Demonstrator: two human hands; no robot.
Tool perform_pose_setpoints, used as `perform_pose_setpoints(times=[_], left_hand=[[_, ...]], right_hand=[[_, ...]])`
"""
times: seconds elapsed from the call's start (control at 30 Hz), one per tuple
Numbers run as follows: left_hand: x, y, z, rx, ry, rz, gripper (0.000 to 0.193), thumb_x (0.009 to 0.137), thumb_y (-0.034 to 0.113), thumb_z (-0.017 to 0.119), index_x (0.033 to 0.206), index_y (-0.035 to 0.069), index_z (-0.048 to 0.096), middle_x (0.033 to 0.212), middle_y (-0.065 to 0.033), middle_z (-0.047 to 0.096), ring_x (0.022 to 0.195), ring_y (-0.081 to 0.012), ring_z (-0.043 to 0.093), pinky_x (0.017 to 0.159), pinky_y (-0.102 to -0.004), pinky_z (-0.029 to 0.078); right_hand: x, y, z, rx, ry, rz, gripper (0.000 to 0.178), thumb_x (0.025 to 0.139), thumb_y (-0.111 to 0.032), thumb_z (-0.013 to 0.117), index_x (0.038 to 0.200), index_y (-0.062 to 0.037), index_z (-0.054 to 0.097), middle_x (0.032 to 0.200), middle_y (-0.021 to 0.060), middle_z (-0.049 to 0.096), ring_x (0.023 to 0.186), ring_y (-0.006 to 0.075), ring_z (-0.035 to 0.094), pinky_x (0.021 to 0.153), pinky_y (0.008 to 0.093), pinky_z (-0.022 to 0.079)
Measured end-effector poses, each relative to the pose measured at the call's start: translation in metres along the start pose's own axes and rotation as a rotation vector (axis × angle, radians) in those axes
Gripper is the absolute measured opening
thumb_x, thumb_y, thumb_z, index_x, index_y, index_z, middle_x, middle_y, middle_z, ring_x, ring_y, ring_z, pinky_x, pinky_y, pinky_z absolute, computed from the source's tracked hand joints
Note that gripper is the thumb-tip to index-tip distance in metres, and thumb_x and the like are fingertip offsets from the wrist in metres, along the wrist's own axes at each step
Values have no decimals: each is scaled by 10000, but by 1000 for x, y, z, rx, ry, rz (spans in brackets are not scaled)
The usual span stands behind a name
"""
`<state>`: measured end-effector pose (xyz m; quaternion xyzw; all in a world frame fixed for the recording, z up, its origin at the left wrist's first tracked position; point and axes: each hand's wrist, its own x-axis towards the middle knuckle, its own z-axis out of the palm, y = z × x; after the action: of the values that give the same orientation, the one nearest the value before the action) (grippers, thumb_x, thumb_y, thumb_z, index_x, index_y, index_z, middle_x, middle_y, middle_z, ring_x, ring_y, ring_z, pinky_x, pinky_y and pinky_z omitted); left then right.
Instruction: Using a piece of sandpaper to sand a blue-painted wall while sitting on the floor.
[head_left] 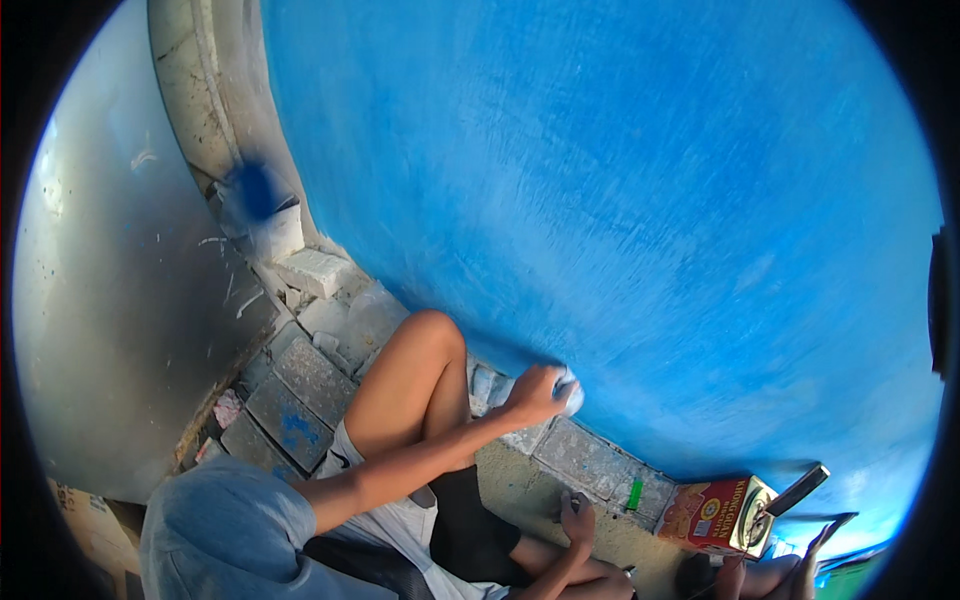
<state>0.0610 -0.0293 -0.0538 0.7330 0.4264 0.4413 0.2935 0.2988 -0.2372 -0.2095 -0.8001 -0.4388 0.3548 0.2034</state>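
My left hand (536, 396) reaches across to the foot of the blue wall (640, 210). Its fingers are closed round a pale, whitish wad (572, 393), pressed against or very near the painted surface; I cannot make out its material. Lower down, beside my right leg, my right hand (575, 518) has its fingers curled. Something small and dark shows at its fingertips, too small to name. My bent left knee (432, 335) rises near the wall.
Grey paving blocks (300, 380) and loose rubble line the wall's foot. A metal sheet (110, 300) stands left. At right are a red-and-yellow tin (715, 512) with a brush-like handle (800, 490) and another person's limbs (785, 578). A blurred dark blue patch (255, 190) shows upper left.
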Motion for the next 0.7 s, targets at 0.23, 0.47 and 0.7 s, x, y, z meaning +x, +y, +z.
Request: perform_pose_setpoints(times=[0.23,0.47,0.7], left_hand=[[41,40,-16,-537,291,90,268,953,188,673,792,-24,639,619,-163,615,511,-234,583,498,-369,391],[-6,3,11,-14,22,-51,341,959,286,649,801,-15,675,643,-188,634,495,-266,616,490,-406,418],[74,96,-28,-71,405,353,261,967,215,628,819,2,653,589,-152,627,446,-295,595,421,-381,421]], right_hand=[[9,9,5,-49,52,-132,332,995,-290,630,998,41,652,735,145,709,615,202,699,592,346,535],[2,3,2,-143,134,-213,342,986,-303,633,1019,36,669,847,188,732,735,261,726,694,398,554],[7,-3,2,86,-65,41,431,946,-376,670,1052,42,683,971,218,735,932,341,721,824,422,538]])
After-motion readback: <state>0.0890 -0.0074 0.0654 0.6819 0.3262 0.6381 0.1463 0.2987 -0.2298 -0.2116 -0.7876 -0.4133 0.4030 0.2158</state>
